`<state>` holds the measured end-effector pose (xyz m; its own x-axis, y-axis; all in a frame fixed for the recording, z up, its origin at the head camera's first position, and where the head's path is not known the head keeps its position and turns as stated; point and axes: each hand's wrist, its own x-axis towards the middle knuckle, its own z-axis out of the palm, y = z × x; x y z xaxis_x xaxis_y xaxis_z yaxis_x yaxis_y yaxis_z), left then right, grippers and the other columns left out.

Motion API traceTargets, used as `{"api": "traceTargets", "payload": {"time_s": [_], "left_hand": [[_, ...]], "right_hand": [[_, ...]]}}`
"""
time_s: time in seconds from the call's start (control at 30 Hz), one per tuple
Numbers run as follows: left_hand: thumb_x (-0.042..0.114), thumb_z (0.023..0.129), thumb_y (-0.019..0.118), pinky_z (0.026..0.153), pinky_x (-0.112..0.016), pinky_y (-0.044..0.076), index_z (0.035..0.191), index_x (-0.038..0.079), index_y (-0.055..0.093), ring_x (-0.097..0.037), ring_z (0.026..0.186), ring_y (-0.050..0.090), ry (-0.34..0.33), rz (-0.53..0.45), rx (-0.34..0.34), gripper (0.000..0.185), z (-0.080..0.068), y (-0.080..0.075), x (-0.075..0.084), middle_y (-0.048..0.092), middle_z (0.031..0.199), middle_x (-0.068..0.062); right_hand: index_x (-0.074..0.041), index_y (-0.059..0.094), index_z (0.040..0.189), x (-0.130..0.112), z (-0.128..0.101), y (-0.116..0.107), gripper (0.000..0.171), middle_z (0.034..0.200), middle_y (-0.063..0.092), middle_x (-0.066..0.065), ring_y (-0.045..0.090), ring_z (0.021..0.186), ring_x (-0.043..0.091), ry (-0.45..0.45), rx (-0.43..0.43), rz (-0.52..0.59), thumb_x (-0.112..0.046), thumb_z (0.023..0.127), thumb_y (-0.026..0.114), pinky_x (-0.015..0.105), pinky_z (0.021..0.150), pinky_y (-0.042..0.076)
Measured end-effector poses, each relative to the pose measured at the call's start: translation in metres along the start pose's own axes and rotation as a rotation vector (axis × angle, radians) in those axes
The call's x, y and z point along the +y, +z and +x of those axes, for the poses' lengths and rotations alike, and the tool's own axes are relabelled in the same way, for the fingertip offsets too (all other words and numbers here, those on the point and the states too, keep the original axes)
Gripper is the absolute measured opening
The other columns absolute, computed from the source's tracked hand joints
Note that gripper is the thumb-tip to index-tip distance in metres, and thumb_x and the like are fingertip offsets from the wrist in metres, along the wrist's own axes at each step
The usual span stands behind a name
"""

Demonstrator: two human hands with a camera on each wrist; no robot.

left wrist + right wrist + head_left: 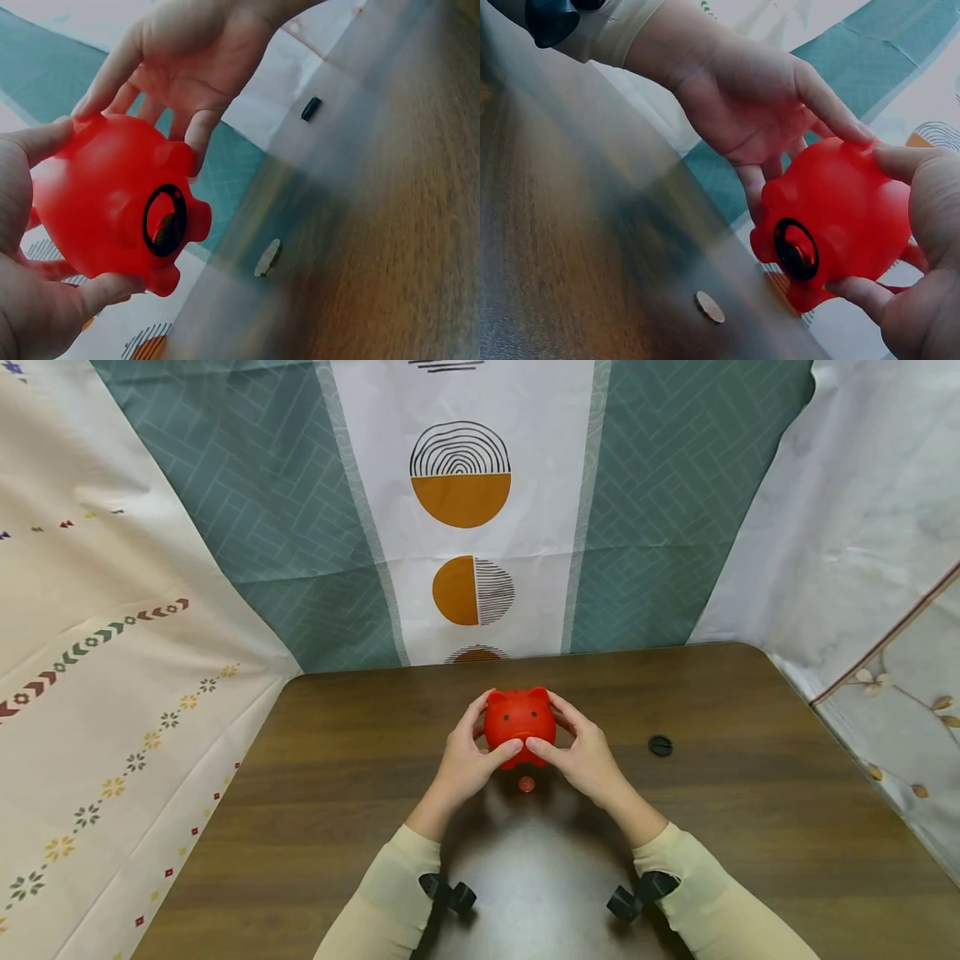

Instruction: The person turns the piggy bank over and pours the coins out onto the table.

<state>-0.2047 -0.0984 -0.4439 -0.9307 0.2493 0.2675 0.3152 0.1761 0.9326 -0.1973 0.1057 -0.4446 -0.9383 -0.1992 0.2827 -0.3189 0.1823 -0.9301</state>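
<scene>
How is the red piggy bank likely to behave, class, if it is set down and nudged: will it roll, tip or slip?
The piggy bank has a round, smooth body, so it could slip between the left hand and right hand. Its stubby feet probably stop rolling. Its open bottom hole suggests a hollow, light shell, easily pushed.

bare wooden table (pixel 345 793) either side, coin (pixel 527 784) under piggy bank (pixel 519 720), black cap (pixel 660 745) probably flat rightward
</scene>
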Motion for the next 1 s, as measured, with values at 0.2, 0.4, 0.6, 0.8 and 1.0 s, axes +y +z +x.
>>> {"api": "traceTargets", "payload": {"time_s": [0.2, 0.4, 0.6, 0.8, 1.0], "left_hand": [[0.025, 0.086, 0.073, 0.080, -0.039, 0.057, 0.148, 0.018, 0.033, -0.030, 0.115, 0.054, -0.013, 0.007, -0.013, 0.073, -0.004, 0.000, 0.014, 0.044, 0.142, -0.005], [0.003, 0.079, 0.076, 0.089, -0.045, 0.052, 0.149, 0.010, 0.031, -0.031, 0.124, 0.049, 0.236, -0.045, 0.032, 0.083, -0.002, -0.001, 0.020, 0.038, 0.148, -0.008], [0.022, 0.084, 0.075, 0.081, -0.040, 0.056, 0.147, 0.030, 0.034, -0.025, 0.119, 0.052, -0.001, -0.033, 0.001, 0.075, 0.000, -0.002, 0.005, 0.043, 0.142, 0.006], [0.027, 0.084, 0.075, 0.081, -0.039, 0.056, 0.145, 0.033, 0.036, -0.025, 0.118, 0.052, -0.013, -0.022, 0.002, 0.073, -0.001, 0.000, 0.000, 0.044, 0.140, 0.007], [0.012, 0.078, 0.079, 0.087, -0.041, 0.053, 0.147, 0.017, 0.036, -0.027, 0.123, 0.052, 0.287, -0.023, 0.054, 0.081, 0.001, -0.002, 0.009, 0.040, 0.147, -0.003]], "right_hand": [[-0.021, 0.040, 0.147, -0.002, 0.000, -0.002, 0.071, 0.138, 0.051, 0.009, 0.048, 0.125, 0.034, 0.014, -0.021, -0.005, -0.027, 0.085, 0.075, 0.040, 0.081, 0.056], [-0.018, 0.039, 0.148, -0.016, 0.001, -0.005, 0.078, 0.148, 0.040, 0.003, 0.045, 0.128, 0.029, -0.213, 0.021, -0.054, -0.014, 0.081, 0.078, 0.040, 0.079, 0.056], [-0.010, 0.038, 0.147, -0.035, -0.004, -0.004, 0.070, 0.139, 0.048, 0.016, 0.045, 0.125, 0.040, 0.001, -0.046, -0.017, -0.017, 0.086, 0.073, 0.038, 0.075, 0.058], [-0.008, 0.036, 0.147, -0.039, -0.008, -0.003, 0.071, 0.139, 0.048, 0.018, 0.045, 0.126, 0.041, 0.044, -0.052, -0.024, -0.015, 0.087, 0.072, 0.041, 0.078, 0.057], [-0.015, 0.039, 0.147, -0.018, -0.001, -0.004, 0.078, 0.146, 0.043, 0.007, 0.046, 0.126, 0.032, -0.212, 0.032, -0.073, -0.013, 0.080, 0.079, 0.043, 0.076, 0.057]]}}
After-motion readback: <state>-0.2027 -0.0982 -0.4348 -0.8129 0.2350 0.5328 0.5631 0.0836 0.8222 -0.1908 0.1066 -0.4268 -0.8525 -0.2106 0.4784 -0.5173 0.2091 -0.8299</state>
